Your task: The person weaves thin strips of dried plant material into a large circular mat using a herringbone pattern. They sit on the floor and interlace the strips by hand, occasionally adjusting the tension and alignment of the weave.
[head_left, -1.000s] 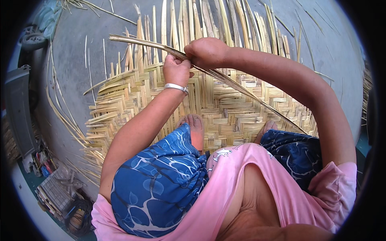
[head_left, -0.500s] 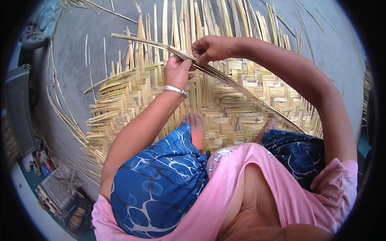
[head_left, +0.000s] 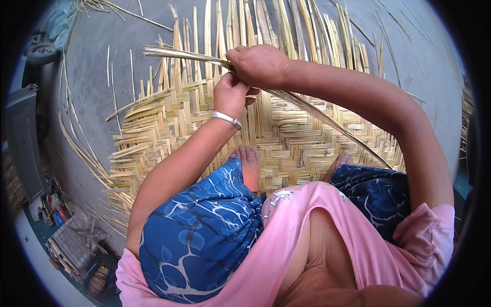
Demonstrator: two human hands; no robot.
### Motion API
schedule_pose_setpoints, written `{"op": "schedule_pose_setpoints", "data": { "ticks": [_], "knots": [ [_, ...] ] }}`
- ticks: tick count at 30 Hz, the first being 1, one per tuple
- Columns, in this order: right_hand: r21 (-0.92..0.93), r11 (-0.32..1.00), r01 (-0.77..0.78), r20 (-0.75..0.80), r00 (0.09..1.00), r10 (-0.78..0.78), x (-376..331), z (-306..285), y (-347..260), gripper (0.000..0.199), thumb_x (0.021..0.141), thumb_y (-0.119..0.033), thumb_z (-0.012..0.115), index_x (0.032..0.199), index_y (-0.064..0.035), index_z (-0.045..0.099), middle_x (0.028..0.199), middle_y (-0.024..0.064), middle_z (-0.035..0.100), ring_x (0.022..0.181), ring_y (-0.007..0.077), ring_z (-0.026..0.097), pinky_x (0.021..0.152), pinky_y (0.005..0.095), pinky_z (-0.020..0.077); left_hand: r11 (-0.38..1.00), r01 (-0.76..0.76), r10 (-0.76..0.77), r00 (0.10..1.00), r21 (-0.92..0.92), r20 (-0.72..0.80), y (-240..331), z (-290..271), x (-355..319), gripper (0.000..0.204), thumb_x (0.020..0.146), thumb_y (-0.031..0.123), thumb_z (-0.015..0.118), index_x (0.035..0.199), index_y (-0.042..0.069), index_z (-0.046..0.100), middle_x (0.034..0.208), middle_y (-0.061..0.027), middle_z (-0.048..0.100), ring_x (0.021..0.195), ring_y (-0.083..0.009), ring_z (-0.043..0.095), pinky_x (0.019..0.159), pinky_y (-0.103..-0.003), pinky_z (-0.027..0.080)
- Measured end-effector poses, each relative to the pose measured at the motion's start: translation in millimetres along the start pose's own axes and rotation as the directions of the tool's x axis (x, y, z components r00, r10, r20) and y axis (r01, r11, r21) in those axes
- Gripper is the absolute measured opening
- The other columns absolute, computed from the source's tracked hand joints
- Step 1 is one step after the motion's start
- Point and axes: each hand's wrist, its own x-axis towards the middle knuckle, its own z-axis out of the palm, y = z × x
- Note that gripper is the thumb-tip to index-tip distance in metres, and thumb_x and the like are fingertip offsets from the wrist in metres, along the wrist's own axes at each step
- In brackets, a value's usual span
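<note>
A long bundle of split reed strips (head_left: 327, 118) runs slantwise from the upper left down to the right, above a woven reed mat (head_left: 291, 153). My left hand (head_left: 231, 97), with a pale bracelet at its wrist, pinches the bundle from below. Over the top, my right hand (head_left: 260, 65) is closed round the same strips, its fingers curled and partly hiding them. Both hands touch or nearly touch each other. Loose upright reed ends (head_left: 250, 23) stick out from the mat's far edge, beyond my hands.
My feet (head_left: 248, 162) rest on the mat. Thin loose strips (head_left: 76, 138) lie on the grey floor (head_left: 143, 30) at the left. A wire rack (head_left: 74, 238) and a coil of dark cable (head_left: 101, 276) stand at lower left, a small wheel (head_left: 43, 51) at upper left.
My right hand has moved left and turned over, now covering the strips it pinched before. My left hand has shifted slightly right and down, still on the bundle.
</note>
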Motion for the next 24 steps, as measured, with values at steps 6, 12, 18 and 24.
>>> {"op": "schedule_pose_setpoints", "data": {
  "ticks": [6, 12, 18, 24],
  "knots": [
    [0.063, 0.998, -0.017, 0.002, 1.000, 0.017, -0.8, -12.6, -0.9, 0.021, 0.081, -0.019, 0.055, 0.095, -0.0031, 0.055, 0.086, 0.0155, 0.064, 0.082, 0.0320, 0.063, 0.070, 0.0417, 0.0499, 0.984, -0.028, 0.043, 0.996, -0.175, 0.080, 13.7, -17.3, 2.0, 0.018, 0.086, 0.013, 0.055, 0.102, 0.006, 0.052, 0.093, -0.0053, 0.061, 0.086, -0.0180, 0.060, 0.069, -0.032, 0.048],
    [0.093, 0.996, -0.010, -0.037, 0.999, 0.014, -11.0, 3.3, 4.0, 0.017, 0.086, -0.021, 0.051, 0.092, -0.0048, 0.055, 0.075, 0.0165, 0.063, 0.069, 0.0349, 0.063, 0.060, 0.0441, 0.0498, 0.974, -0.094, 0.087, 0.995, -0.206, -0.044, 26.8, -36.4, 13.9, 0.028, 0.083, 0.026, 0.066, 0.094, 0.006, 0.051, 0.089, -0.0056, 0.060, 0.079, -0.0158, 0.059, 0.062, -0.027, 0.049],
    [0.175, 0.981, -0.087, 0.053, 0.995, 0.079, -12.9, 2.8, 2.1, 0.021, 0.087, -0.022, 0.045, 0.091, -0.0050, 0.056, 0.082, 0.0169, 0.063, 0.079, 0.0343, 0.061, 0.070, 0.0458, 0.0478, 0.986, -0.152, 0.148, 0.987, -0.068, -0.057, 18.7, -41.6, 20.8, 0.023, 0.080, 0.019, 0.069, 0.089, 0.005, 0.053, 0.082, -0.0044, 0.060, 0.070, -0.0136, 0.060, 0.058, -0.025, 0.051],
    [0.207, 0.970, -0.127, 0.072, 0.991, 0.114, -12.0, 10.6, 4.7, 0.025, 0.088, -0.027, 0.043, 0.092, -0.0052, 0.055, 0.083, 0.0183, 0.062, 0.079, 0.0358, 0.060, 0.071, 0.0464, 0.0468, 0.990, -0.105, 0.109, 0.994, -0.096, 0.031, 18.3, -45.4, 21.8, 0.017, 0.080, 0.009, 0.065, 0.092, 0.005, 0.053, 0.082, -0.0048, 0.060, 0.071, -0.0135, 0.059, 0.060, -0.026, 0.051]
  ]
}}
